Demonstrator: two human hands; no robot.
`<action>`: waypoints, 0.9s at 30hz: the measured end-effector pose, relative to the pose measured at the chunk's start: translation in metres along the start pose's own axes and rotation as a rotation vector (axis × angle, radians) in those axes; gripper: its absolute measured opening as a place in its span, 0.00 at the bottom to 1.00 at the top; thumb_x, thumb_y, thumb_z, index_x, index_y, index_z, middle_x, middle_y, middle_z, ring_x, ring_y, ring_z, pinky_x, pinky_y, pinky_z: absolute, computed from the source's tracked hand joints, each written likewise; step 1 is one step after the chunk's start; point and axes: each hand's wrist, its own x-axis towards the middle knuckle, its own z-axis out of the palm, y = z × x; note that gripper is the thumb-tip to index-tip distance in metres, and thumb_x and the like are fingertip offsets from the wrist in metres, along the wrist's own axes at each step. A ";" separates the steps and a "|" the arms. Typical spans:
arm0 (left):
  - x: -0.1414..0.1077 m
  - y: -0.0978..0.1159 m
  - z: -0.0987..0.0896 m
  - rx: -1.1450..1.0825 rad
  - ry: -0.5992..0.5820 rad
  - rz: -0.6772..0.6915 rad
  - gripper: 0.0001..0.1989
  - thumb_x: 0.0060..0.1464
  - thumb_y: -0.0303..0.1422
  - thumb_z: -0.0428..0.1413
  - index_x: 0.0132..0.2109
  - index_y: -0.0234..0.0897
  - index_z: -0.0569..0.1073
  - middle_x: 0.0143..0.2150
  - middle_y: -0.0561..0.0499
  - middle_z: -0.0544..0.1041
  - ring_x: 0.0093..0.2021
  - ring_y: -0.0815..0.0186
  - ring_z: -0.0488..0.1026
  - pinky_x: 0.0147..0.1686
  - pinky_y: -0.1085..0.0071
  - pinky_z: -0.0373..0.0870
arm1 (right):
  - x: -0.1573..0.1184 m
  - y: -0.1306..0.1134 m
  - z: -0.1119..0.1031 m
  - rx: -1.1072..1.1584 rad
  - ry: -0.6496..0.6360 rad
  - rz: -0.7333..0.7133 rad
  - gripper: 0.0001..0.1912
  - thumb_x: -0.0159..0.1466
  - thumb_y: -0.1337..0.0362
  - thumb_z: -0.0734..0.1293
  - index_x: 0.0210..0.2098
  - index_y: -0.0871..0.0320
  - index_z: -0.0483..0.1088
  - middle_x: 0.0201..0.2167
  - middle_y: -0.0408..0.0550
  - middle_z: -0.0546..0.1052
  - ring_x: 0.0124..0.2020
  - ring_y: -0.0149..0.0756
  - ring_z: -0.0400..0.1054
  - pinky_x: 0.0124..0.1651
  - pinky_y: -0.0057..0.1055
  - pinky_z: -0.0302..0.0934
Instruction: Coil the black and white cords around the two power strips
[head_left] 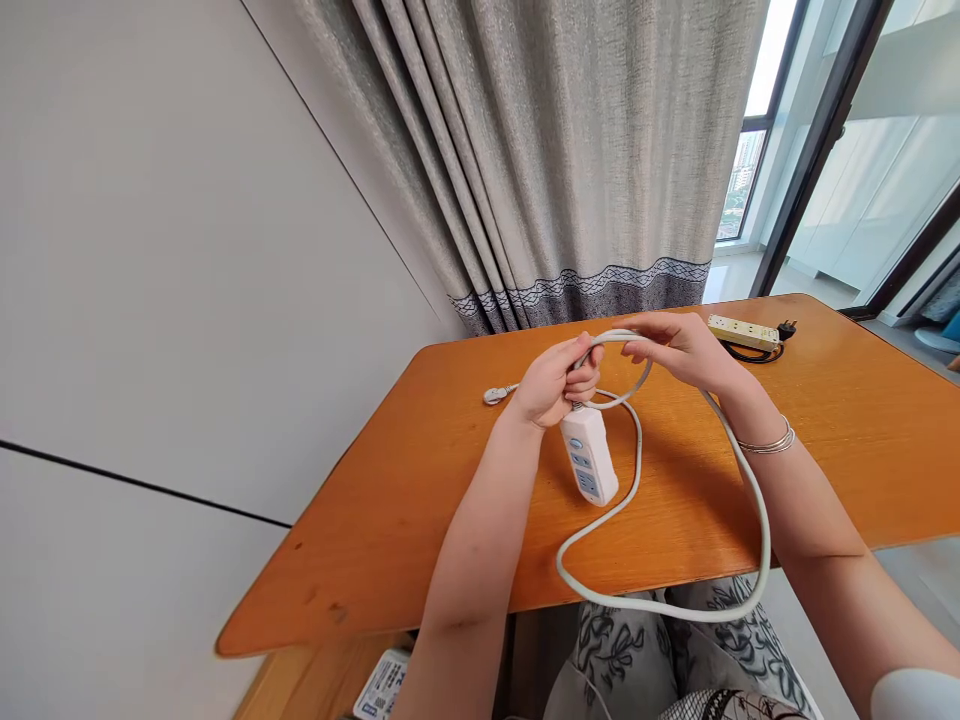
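My left hand is closed round the white cable close to where it enters a small white power strip, which hangs below the fist. My right hand has its thumb and fingers round the looped cable a little to the right. From there the cord sweeps down past the wrist, over the table's front edge, and back up behind the strip. Its white plug lies on the wooden table, left of my left hand.
A second, cream power strip with a black cord and plug lies at the table's back right. Behind the table hangs a grey curtain. A white wall panel is on the left. A printed white item sits below the front edge.
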 end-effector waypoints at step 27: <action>-0.029 0.032 0.007 -0.375 0.142 0.152 0.25 0.74 0.43 0.37 0.26 0.39 0.54 0.17 0.63 0.43 0.12 0.77 0.41 0.13 0.82 0.43 | -0.007 -0.007 -0.002 0.387 -0.201 0.066 0.27 0.54 0.42 0.78 0.38 0.58 0.78 0.36 0.50 0.82 0.37 0.38 0.77 0.46 0.36 0.73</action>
